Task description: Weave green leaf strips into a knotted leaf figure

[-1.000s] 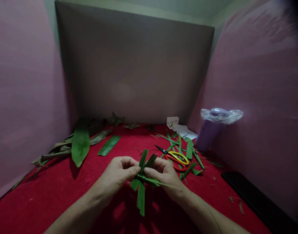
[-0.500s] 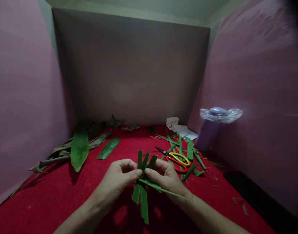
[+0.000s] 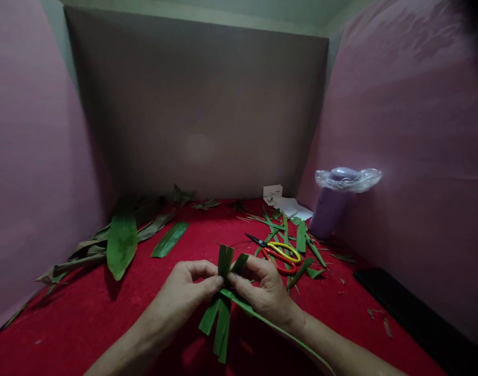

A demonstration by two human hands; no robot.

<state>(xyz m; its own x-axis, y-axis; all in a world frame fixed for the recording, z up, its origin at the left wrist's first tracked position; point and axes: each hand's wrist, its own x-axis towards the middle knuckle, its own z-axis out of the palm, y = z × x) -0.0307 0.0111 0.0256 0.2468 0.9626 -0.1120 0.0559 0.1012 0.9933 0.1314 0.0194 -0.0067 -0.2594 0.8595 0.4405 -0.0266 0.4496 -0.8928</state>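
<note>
Green leaf strips (image 3: 222,326) cross each other in a small bundle at the lower middle of the head view. My left hand (image 3: 192,290) pinches the bundle's crossing from the left, thumb against the strips. From the right, my right hand (image 3: 262,287) grips the same crossing between thumb and fingers. Short strip ends stick up between the hands, and wider ends hang below them. One long thin strip trails down to the right under my right wrist. Scissors with one yellow and one red handle (image 3: 284,253) lie just beyond my right hand.
Cut leaf strips (image 3: 301,237) lie around the scissors on the red cloth (image 3: 86,334). A purple bottle (image 3: 328,209) with clear plastic stands behind, near white papers (image 3: 294,208). A black flat object (image 3: 395,303) lies at right. Broad leaves (image 3: 122,240) lie at left.
The hanging strip ends have swung to the left, and the upright ends have closed together. The long thin strip now reaches farther down to the right. Both hands still grip the bundle.
</note>
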